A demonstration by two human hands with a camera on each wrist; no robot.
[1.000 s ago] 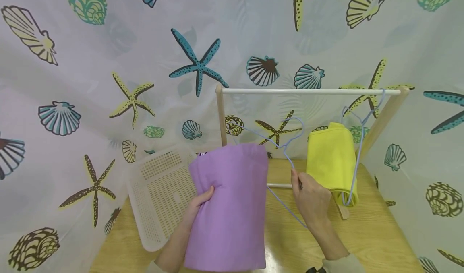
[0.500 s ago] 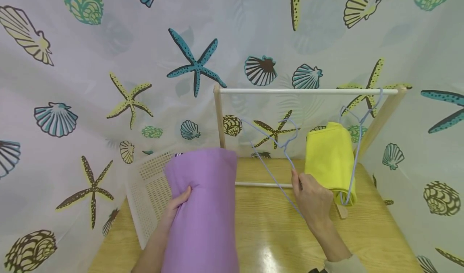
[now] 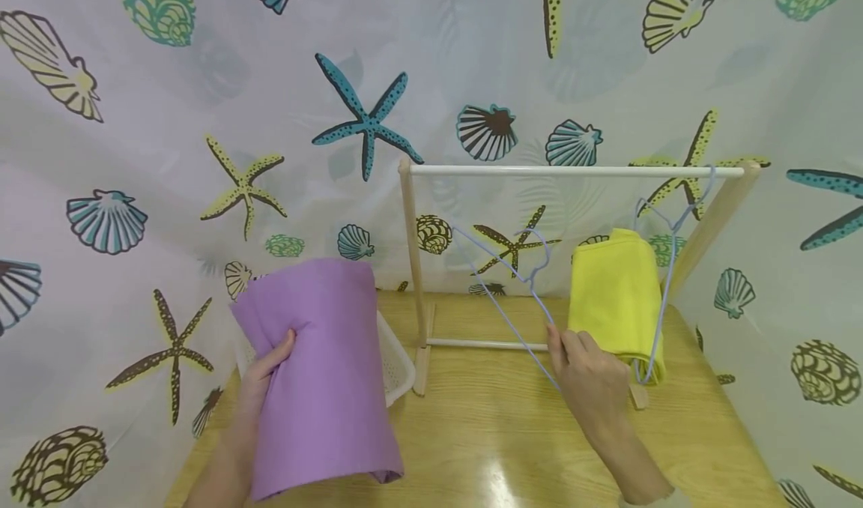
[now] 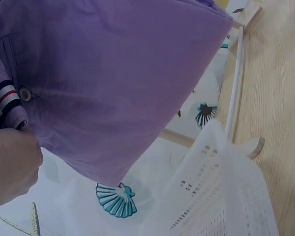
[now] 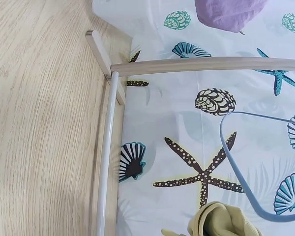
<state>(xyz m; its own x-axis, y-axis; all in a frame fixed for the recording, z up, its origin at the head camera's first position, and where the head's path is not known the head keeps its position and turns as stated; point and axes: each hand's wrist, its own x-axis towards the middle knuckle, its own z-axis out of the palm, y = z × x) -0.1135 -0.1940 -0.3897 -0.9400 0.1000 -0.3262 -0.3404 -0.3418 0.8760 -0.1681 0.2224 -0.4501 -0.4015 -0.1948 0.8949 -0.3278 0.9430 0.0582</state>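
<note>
Your left hand (image 3: 264, 377) is pinching the purple cloth (image 3: 323, 373), cloth partly hiding the basket (image 3: 401, 366), your right hand (image 3: 592, 369) is gripping a blue hanger (image 3: 529, 279) near the rack (image 3: 539, 171), yellow cloth (image 3: 610, 291) is hanging rightmost.

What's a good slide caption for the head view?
Left hand grips purple garment, right hand holds bare hanger; yellow garment hangs from rack.

The left hand (image 3: 259, 377) grips, thumb (image 3: 278, 352) pointing up and inward; the right hand (image 3: 589, 366) grips with curled fingers, knuckles upward. Both forearms (image 3: 634, 459) slant inward from below.
</note>
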